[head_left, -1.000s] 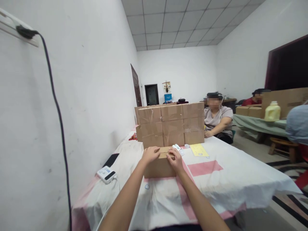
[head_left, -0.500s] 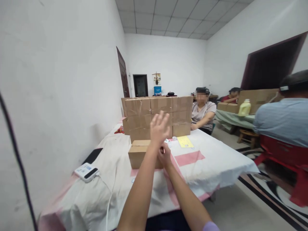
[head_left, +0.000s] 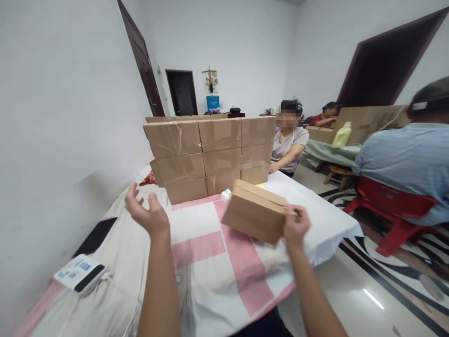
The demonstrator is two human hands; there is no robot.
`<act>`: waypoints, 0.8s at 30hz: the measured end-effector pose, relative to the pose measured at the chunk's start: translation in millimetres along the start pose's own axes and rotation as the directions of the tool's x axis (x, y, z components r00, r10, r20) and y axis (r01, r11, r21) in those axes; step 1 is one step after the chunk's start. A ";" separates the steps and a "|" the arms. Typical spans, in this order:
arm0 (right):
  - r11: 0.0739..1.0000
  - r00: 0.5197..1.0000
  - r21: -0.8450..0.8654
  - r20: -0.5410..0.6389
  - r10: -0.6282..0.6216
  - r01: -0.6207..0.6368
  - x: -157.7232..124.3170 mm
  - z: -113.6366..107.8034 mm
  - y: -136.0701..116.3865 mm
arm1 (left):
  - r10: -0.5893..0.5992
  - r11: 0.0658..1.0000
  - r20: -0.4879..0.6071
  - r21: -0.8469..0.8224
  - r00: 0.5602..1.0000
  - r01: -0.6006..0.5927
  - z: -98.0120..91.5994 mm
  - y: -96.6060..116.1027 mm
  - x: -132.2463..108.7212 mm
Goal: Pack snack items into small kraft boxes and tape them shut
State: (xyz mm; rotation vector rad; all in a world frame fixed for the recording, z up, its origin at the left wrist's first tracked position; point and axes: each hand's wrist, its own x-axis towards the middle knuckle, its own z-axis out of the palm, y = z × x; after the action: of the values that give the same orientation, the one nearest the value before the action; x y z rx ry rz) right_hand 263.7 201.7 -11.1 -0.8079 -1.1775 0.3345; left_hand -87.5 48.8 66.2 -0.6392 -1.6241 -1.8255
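Note:
A closed cardboard box (head_left: 255, 211) is tilted over the table in front of me, its lower left corner raised towards the back. My right hand (head_left: 296, 225) is closed at the box's right end, fingers pinched against its edge. Whether something small is also in those fingers I cannot make out. To the left, away from the box, my left hand (head_left: 147, 211) is raised over the table with fingers spread and curved, holding nothing. Behind them stands a stack of taped cardboard boxes (head_left: 220, 135). A small white object (head_left: 226, 194) lies beside the tilted box.
A pink-and-white cloth (head_left: 206, 299) covers the table. At left lie a white device (head_left: 80, 275) with a cable and a flat black object (head_left: 94, 238). One person (head_left: 290, 140) sits beyond the table; another (head_left: 403, 159) sits at right on a red chair (head_left: 396, 201).
The box has shifted right and become tilted, with my right hand at its right end. My left hand has moved left, away from it. The head view has turned downward.

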 end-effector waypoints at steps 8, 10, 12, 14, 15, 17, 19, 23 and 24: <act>0.640 0.904 -0.713 -0.022 -0.427 0.285 102.8 -102.1 111.1 | -0.124 0.978 0.143 0.184 0.982 0.097 35.1 -107.5 -4.9; 0.585 0.929 -0.776 0.000 -0.371 0.234 121.3 -77.2 144.7 | -0.141 0.966 0.137 0.236 0.980 0.105 43.7 -128.0 4.1; 0.573 0.957 -0.804 -0.020 -0.290 0.157 140.9 -39.3 174.6 | -0.143 0.953 0.125 0.284 0.982 0.103 51.8 -143.4 17.8; 0.583 0.973 -0.798 0.014 -0.230 0.150 159.7 2.3 197.7 | -0.142 0.941 0.114 0.324 0.983 0.098 59.1 -155.8 33.4; 0.598 0.976 -0.781 0.067 -0.209 0.182 167.3 21.8 206.2 | -0.143 0.935 0.112 0.341 0.983 0.097 62.5 -162.0 41.1; 0.635 0.957 -0.716 0.211 -0.198 0.289 175.6 54.8 216.8 | -0.152 0.924 0.118 0.371 0.981 0.098 69.7 -176.2 55.4; 0.662 0.913 -0.633 0.329 -0.240 0.402 171.0 78.4 217.9 | -0.179 0.913 0.138 0.392 0.974 0.112 77.9 -194.7 67.3; 0.649 0.856 -0.557 0.341 -0.389 0.517 120.4 109.0 183.7 | -0.299 0.886 0.187 0.419 0.936 0.199 99.3 -243.3 84.5; 0.655 0.837 -0.522 0.362 -0.410 0.546 102.0 117.2 167.2 | -0.339 0.876 0.202 0.425 0.919 0.229 105.3 -256.9 88.1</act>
State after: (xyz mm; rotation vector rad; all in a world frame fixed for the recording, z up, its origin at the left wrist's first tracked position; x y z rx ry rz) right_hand 223.5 424.2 -42.5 -0.9816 -1.6929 -0.4551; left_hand -336.5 159.1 -37.0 -0.4973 -2.3019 -1.5751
